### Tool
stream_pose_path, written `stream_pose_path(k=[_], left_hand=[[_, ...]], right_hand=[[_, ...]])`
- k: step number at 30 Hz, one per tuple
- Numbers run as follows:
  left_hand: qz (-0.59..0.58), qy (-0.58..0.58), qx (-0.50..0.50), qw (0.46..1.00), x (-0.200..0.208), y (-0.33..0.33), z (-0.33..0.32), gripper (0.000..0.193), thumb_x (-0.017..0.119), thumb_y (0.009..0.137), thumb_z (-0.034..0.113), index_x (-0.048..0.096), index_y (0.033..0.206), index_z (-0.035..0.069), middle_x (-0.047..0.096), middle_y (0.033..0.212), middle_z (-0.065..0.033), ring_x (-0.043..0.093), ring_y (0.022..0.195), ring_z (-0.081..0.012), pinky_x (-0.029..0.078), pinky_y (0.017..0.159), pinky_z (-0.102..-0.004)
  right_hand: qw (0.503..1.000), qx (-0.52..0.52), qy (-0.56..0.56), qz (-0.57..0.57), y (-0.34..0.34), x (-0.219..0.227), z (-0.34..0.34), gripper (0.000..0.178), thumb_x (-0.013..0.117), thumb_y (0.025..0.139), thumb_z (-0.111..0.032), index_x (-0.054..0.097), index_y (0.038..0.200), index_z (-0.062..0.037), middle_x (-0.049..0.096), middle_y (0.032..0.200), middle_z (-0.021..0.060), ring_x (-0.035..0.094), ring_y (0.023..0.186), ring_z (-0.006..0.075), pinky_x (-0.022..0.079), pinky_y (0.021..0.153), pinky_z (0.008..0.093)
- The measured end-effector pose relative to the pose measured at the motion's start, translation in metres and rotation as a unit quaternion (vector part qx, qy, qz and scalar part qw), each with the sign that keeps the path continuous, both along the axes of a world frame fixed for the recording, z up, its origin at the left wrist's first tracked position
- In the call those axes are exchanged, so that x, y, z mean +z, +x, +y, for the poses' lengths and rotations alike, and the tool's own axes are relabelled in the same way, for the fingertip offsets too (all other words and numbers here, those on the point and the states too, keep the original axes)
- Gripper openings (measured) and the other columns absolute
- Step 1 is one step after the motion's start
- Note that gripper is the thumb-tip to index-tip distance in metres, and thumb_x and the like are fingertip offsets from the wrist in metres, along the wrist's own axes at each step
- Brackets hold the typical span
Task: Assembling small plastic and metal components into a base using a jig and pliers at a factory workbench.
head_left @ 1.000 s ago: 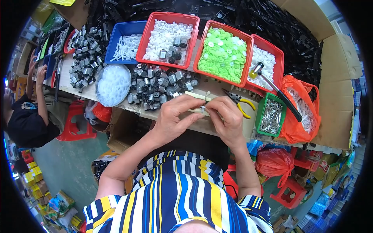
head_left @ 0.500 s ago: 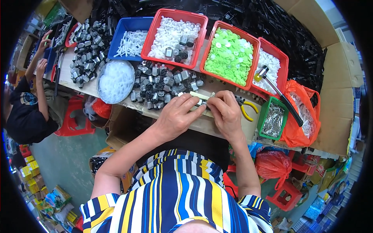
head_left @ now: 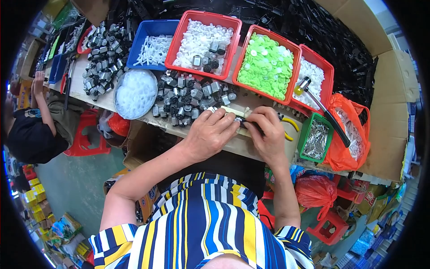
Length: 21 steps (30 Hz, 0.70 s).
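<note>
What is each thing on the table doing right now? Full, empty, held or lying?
Left hand: resting on a small part at the table edge.
Right hand: pinching a small dark part.
Green discs bin: full.
Green tray: holds metal pins.
Hammer: lying unheld.

Workbench runs across the upper half of the view, pale top, front edge bowed by the lens. Behind the workbench, cardboard sheets line the back and right side. Below the workbench, dull green floor, smooth, evenly lit, no hard shadows. Red plastic stool just left of the workbench front; a second red stool lower right of it. Orange plastic bag hangs at the workbench's right end. Coloured packets crowd the floor far left below it.
</note>
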State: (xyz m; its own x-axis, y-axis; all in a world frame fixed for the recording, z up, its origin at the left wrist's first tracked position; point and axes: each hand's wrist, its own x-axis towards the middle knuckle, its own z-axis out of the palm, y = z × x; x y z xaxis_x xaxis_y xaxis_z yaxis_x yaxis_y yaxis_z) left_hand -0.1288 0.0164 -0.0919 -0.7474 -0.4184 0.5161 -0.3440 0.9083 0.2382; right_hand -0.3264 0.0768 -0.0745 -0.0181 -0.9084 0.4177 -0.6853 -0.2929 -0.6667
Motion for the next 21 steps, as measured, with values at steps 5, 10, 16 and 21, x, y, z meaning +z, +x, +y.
stream_pose_path(k=[5,10,16,21], left_hand=[[0.015,0.079,-0.009,0.997,0.009,0.0,-0.003,0.031,0.08,0.079,0.019,0.072,0.105,0.006,0.062,0.108,-0.009,0.06,0.103,-0.0288,0.049,0.079,-0.0393],[0.059,0.107,-0.029,0.992,0.034,-0.016,-0.031,0.02,0.078,0.079,0.01,0.071,0.095,0.001,0.063,0.095,-0.0114,0.061,0.092,-0.0302,0.051,0.076,-0.0407],[0.063,0.038,-0.002,0.997,0.045,-0.062,-0.091,0.015,0.074,0.08,0.005,0.071,0.094,0.0,0.064,0.097,-0.0119,0.06,0.099,-0.0304,0.052,0.083,-0.0397],[-0.019,-0.002,0.019,1.0,0.04,-0.09,-0.121,0.01,0.075,0.08,0.009,0.073,0.086,0.001,0.064,0.094,-0.011,0.059,0.102,-0.0304,0.051,0.089,-0.0414]], right_hand=[[0.983,-0.174,0.002,0.065,-0.052,0.028,0.045,0.014,0.073,0.082,0.003,0.067,0.094,-0.0004,0.063,0.098,0.0136,0.065,0.092,0.0303,0.052,0.079,0.041],[0.928,-0.303,0.079,0.201,-0.106,0.028,0.088,0.013,0.069,0.088,-0.001,0.066,0.099,0.0031,0.059,0.096,0.0177,0.062,0.089,0.0358,0.049,0.077,0.0443],[0.923,-0.3,0.123,0.206,-0.116,0.021,0.088,0.009,0.068,0.087,0.0,0.066,0.095,0.0043,0.057,0.09,0.0175,0.061,0.084,0.036,0.048,0.073,0.0463],[0.927,-0.295,0.131,0.19,-0.117,0.025,0.086,0.007,0.068,0.085,0.001,0.066,0.091,0.0053,0.058,0.085,0.0163,0.062,0.078,0.034,0.048,0.069,0.0436]])
